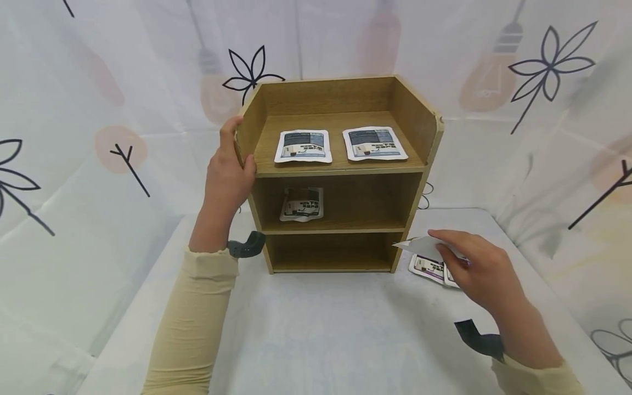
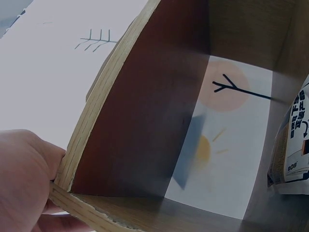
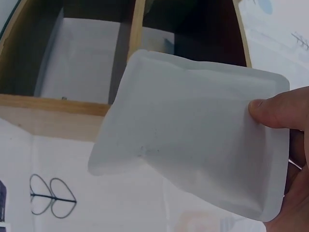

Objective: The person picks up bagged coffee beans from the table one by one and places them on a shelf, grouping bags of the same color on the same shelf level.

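Note:
A small wooden shelf (image 1: 340, 171) with three levels stands at the back of the table. My left hand (image 1: 228, 178) grips the upper part of its left side panel; in the left wrist view the thumb lies along the board's edge (image 2: 99, 104). Near the shelf's lower right side, my right hand (image 1: 486, 271) pinches a flat pouch (image 3: 193, 130) by one end, its plain white side towards the right wrist camera. Two blue-and-white pouches, a left one (image 1: 303, 146) and a right one (image 1: 375, 144), lie on the top level. Another pouch (image 1: 302, 204) lies on the middle level, at left.
Beneath my right hand, purple-trimmed pouches (image 1: 427, 269) lie on the white table (image 1: 336, 329), partly hidden by the hand. A patterned white sheet (image 1: 326, 38) hangs behind the shelf and along both sides.

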`<action>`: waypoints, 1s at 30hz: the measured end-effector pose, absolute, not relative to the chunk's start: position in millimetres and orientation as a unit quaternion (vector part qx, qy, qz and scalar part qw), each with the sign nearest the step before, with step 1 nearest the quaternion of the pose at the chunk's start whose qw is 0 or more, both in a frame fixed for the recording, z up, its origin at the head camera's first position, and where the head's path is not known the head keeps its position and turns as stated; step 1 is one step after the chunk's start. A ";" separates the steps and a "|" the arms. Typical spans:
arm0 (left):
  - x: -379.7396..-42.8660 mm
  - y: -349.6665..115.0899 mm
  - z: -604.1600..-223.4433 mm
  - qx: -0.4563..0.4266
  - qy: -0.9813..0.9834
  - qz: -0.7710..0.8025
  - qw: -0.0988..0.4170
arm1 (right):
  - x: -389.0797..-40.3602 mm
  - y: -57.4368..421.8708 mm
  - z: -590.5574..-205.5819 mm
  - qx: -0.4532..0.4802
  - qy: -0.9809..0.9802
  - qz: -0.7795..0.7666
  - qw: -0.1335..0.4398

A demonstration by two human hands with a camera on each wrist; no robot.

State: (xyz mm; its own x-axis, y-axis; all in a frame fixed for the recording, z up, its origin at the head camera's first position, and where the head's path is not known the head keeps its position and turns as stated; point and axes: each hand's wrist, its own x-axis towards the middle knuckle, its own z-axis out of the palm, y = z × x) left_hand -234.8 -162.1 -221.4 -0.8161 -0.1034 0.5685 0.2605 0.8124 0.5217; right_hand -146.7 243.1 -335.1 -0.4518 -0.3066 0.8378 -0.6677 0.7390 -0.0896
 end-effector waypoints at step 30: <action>-235.6 -163.0 -223.4 -0.043 -0.903 -0.304 0.302 | -152.3 199.5 -321.9 0.317 -0.750 0.261 0.518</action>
State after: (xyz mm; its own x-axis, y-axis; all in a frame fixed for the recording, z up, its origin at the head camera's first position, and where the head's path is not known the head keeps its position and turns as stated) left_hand -235.6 -163.0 -223.4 -0.8141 -0.1061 0.5709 0.2607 0.8117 0.5226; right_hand -152.3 199.5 -321.9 -0.2628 -0.2047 0.9429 -0.7457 0.6632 -0.0639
